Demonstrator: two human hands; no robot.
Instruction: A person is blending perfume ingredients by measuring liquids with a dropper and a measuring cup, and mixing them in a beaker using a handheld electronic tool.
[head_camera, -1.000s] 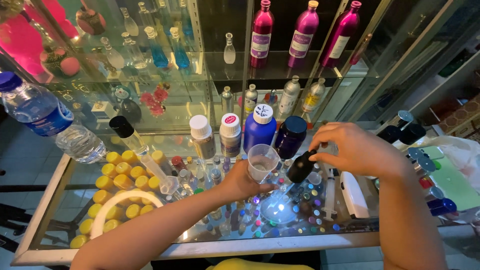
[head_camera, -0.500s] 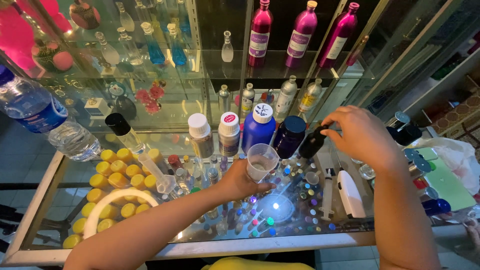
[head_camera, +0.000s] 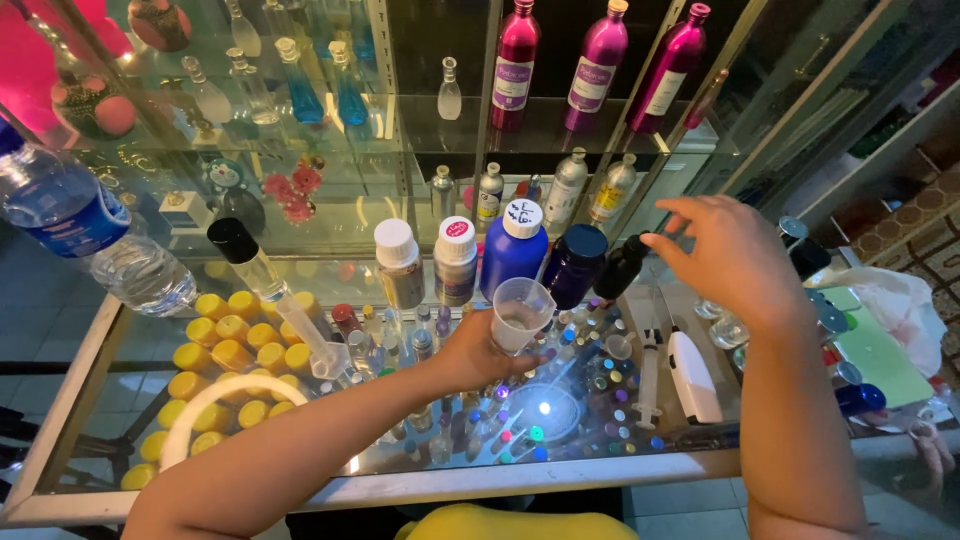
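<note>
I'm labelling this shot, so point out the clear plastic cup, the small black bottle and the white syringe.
clear plastic cup (head_camera: 519, 312), head view, side wall.
small black bottle (head_camera: 620, 268), head view, body.
white syringe (head_camera: 650, 372), head view, barrel.

Surface: glass counter top (head_camera: 120, 345), metal-framed.
On it: white-capped bottles (head_camera: 400, 262), blue bottle (head_camera: 512, 258), syringe (head_camera: 648, 380), water bottle (head_camera: 85, 240).

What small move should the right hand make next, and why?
Probably the right hand should lower its fingers onto the dark bottle and grip it. The fingers hover open just beside its top, while the left hand holds the clear cup upright nearby.
</note>
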